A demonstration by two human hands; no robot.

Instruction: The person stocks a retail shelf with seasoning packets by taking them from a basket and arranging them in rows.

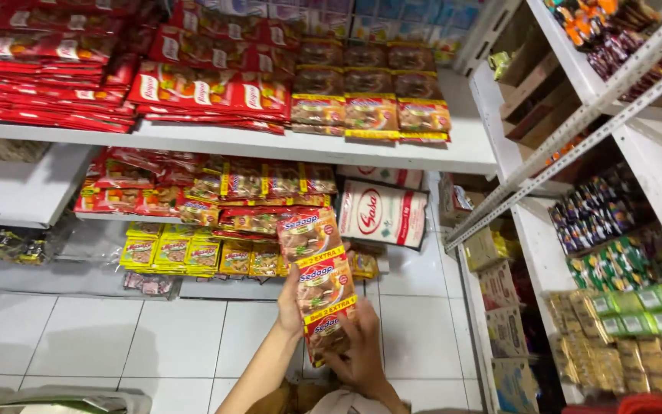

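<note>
Shelves of white board [270, 146] fill the view, stacked with flat red plastic packets [47, 84] above and yellow-edged brown packets [369, 111] beside them. Lower down stands a white paper sack with a red oval mark [383, 215]. Over the white tiled floor [116, 337], a strip of joined brown and red noodle packets [319, 280] is held upright. The left hand [290, 303] curls behind its left edge; the right hand [362, 354] grips its lower end, fingers closed.

Noodle packets [317, 280] are sitting between both hands, before the shelves [285, 146]. Stacked packets [208, 92] are lying on them, above the floor [155, 337].
</note>
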